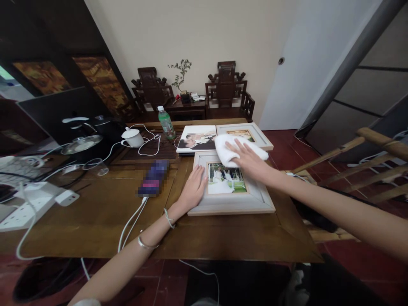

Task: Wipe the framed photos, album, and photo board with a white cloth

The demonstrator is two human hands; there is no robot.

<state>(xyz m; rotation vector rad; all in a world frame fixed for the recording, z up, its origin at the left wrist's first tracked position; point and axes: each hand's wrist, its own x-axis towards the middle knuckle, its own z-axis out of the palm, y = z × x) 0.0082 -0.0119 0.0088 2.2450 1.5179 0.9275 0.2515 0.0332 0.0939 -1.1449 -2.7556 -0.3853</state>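
Note:
A picture frame [236,205] with a pale wide border lies face up on the table, showing a photo [223,180] of two people in wedding clothes on grass. My left hand [193,187] rests flat on the frame's left border, fingers stretched out. In my right hand [244,159] is a folded white cloth [223,149], held over the frame's far right part and hiding its upper edge. Behind lies a second pale frame [263,138], partly covered by the cloth. Beside it, a flat white-edged photo print or album [204,131] has its picture blurred.
Left of the frames lie a phone [154,178] with a white cable, a green-labelled bottle [166,123] and a lidded white cup [132,137]. Farther left are a black kettle [108,127] and a white power strip [28,206]. A wooden chair [344,151] stands at right.

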